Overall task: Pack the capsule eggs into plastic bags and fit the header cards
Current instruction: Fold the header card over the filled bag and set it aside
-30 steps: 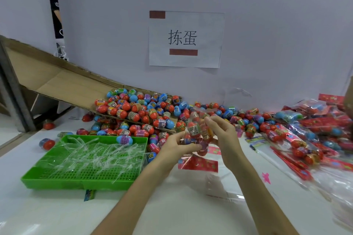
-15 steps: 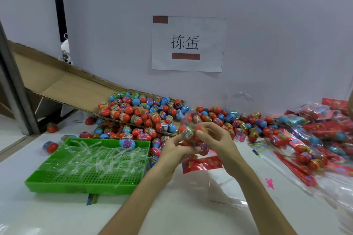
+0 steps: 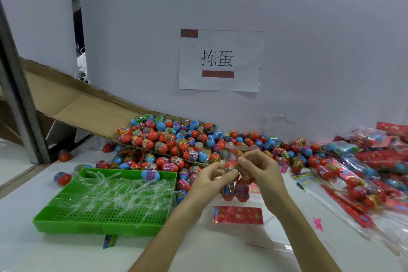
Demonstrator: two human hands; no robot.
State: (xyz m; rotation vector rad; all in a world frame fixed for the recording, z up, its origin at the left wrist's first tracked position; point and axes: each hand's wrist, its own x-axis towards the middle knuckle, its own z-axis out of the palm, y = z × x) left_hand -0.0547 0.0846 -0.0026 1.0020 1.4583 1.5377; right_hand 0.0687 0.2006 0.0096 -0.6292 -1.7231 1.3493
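Plastic bag point(image 3: 234, 190) hangs upright, pinched by left hand point(image 3: 208, 182) and right hand point(image 3: 263, 172). Header card point(image 3: 238, 215) lies crosswise just below, nearer the right hand.

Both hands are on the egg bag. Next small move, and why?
Probably pinch the bag shut at its top with the left hand and reach the right hand down to the red header card just below: eggs already hang inside, and no card shows at the top.
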